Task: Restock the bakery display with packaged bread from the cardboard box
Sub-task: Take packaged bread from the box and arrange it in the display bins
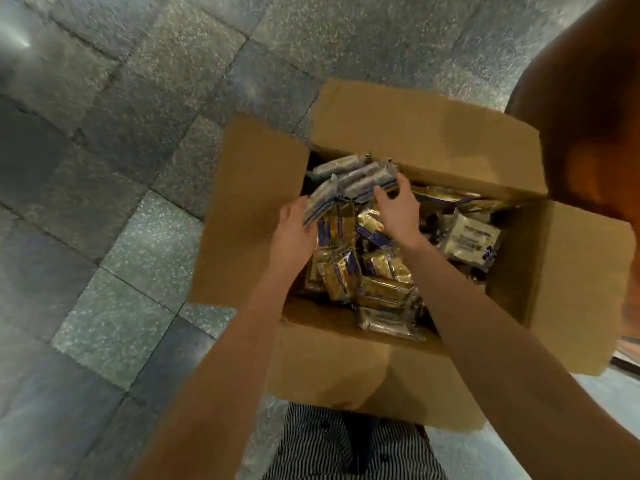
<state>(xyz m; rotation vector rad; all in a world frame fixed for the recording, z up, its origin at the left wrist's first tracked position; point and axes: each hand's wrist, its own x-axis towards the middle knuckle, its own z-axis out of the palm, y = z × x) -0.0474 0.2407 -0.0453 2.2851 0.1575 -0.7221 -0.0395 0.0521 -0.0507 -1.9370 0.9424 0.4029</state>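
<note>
An open cardboard box point(433, 133) stands on the floor in front of me, its four flaps folded outward. Inside lie several packaged breads point(381, 289) in clear wrappers with gold and blue print, plus one white packet point(472, 239) at the right. A stack of several upright packets point(353, 176) stands in the far left corner of the box. My left hand point(294, 233) grips the near left end of that stack. My right hand point(396, 207) presses against its right end, fingers curled around the packets.
Grey speckled floor tiles point(121, 202) surround the box on the left and far side. A dark brown and orange surface point(588, 116) rises close behind the box at the right. My striped clothing point(346, 445) shows below the near flap.
</note>
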